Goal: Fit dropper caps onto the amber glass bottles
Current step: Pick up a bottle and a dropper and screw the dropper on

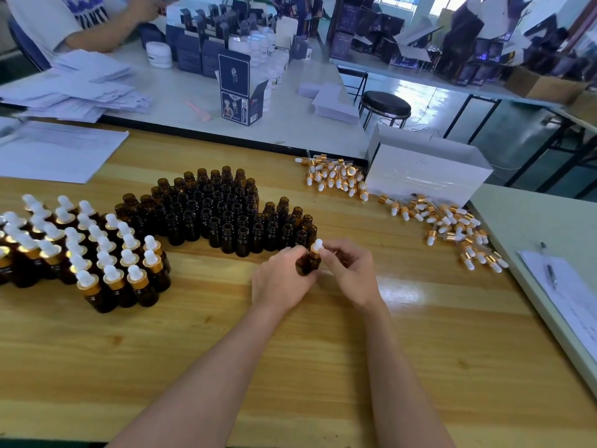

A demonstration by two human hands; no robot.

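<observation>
My left hand (282, 279) grips an amber glass bottle (310, 264) just above the wooden table (290, 367). My right hand (350, 271) pinches the gold-and-white dropper cap (317, 246) that sits on that bottle's neck. Behind my hands stands a cluster of uncapped amber bottles (223, 208). To the left stand several capped bottles (84, 250) with white bulbs. Loose dropper caps (452, 227) lie scattered at the right, with another pile of caps (336, 177) farther back.
A white box (426, 169) sits at the table's far right corner. Paper sheets (55, 150) lie at the far left. A pen on papers (550, 270) rests on the pale side table. Dark cartons (237, 88) and a person's arm (106, 30) are beyond.
</observation>
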